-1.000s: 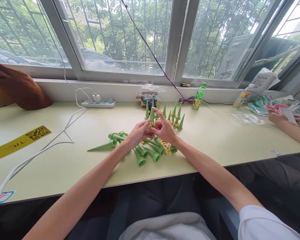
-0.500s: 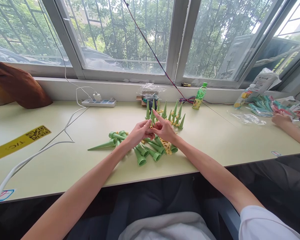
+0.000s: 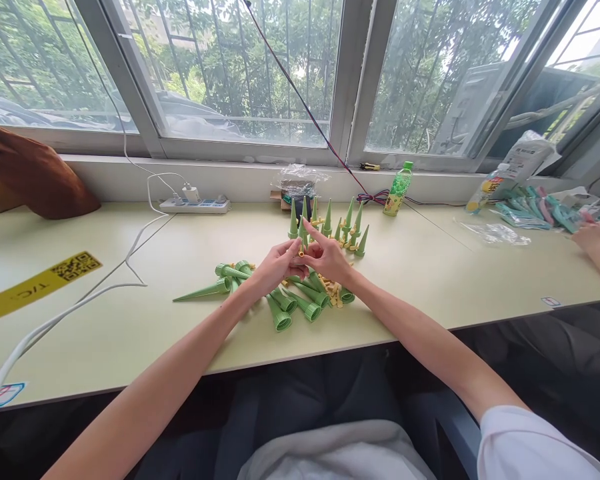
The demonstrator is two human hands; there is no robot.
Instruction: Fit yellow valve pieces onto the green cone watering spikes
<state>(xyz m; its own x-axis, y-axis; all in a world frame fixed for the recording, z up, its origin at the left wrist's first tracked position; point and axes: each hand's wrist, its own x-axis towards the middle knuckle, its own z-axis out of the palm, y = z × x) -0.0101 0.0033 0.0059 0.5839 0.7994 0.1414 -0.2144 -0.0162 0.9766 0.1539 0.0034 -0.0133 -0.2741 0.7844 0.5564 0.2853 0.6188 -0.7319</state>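
Note:
Above the table, both my hands meet around one green plastic watering spike, its tip pointing up. A small yellow valve sticks out of it toward me. My left hand is closed on the spike's lower end. My right hand pinches at the valve, its index finger raised along the cone. Beneath the hands, loose green spikes lie with open threaded ends showing. Small yellow valve pieces are piled beside them. Behind, several spikes stand upright with yellow valves fitted.
A green-capped bottle and a power strip stand along the back of the table. A white cable crosses the left side. At far right, another person's hand is near teal and pink items.
My hands keep almost the same grip on the spike, with hardly any movement. The other person's hands have shifted right, partly out of view.

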